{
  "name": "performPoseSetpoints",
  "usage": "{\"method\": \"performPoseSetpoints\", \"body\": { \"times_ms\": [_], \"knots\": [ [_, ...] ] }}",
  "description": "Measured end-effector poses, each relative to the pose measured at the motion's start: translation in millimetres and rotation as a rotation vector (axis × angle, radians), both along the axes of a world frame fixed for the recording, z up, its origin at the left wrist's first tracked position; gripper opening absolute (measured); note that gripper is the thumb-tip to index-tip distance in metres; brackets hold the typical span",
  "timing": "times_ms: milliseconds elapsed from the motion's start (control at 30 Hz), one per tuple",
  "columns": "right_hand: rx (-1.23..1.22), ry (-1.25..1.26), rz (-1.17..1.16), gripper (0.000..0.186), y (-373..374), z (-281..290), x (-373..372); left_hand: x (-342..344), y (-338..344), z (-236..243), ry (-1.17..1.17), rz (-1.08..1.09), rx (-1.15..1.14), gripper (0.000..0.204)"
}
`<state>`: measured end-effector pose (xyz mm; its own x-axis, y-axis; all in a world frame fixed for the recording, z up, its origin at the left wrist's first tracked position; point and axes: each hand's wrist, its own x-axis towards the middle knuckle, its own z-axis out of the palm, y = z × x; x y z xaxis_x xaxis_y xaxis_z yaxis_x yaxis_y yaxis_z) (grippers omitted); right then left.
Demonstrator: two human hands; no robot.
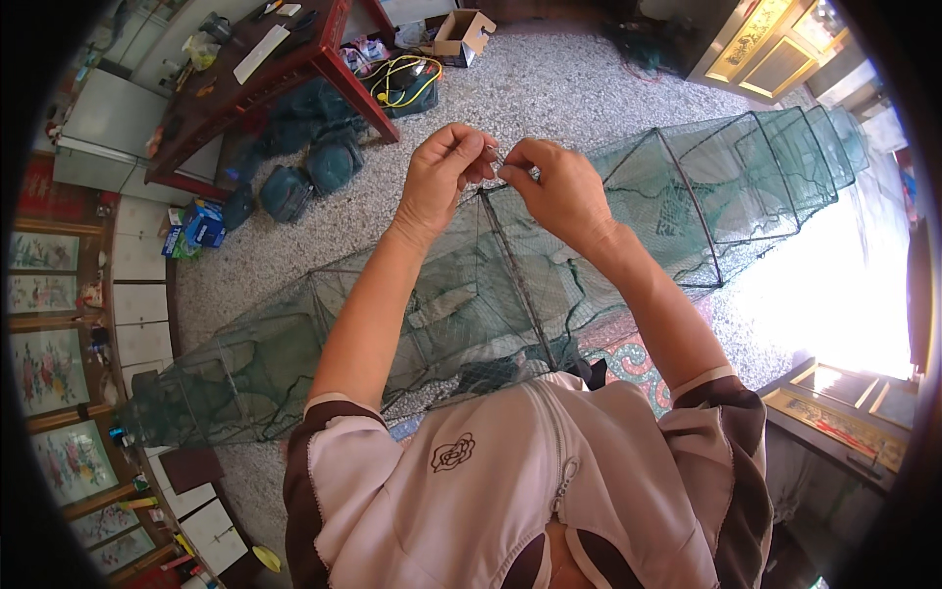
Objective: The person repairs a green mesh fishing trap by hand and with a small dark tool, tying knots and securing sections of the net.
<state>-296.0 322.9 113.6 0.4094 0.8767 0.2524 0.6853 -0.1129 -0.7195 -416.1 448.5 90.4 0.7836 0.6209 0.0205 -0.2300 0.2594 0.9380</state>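
A long green mesh net trap [648, 221] with dark rectangular frames lies stretched across the floor in front of me, running from lower left to upper right. Above the far edge of its middle frame [514, 260], my left hand [444, 177] and my right hand [564, 191] are raised close together. Both are closed in a pinch, thumbs against bent fingers, the fingertips almost meeting. Something thin and dark shows between them, too small to name. Part of the net is hidden behind my forearms.
A dark red table [294, 59] stands at the upper left, with folded green nets [287, 191] beside it. Beyond are a yellow cord [402, 96] and an open cardboard box [463, 37]. A blue box [203, 224] sits by the left cabinets. Gold-panelled doors [763, 54] stand right.
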Motion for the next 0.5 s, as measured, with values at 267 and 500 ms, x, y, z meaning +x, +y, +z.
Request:
{"method": "performPoseSetpoints", "body": {
  "times_ms": [267,500],
  "knots": [
    [0.164,0.007,-0.008,0.014,16,14,-8,-1,12,-14,0.147,-0.068,0.044,0.013],
    [0.483,0.147,0.004,0.010,19,70,2,4,2,-8,0.119,-0.085,0.142,0.014]
  ]
}}
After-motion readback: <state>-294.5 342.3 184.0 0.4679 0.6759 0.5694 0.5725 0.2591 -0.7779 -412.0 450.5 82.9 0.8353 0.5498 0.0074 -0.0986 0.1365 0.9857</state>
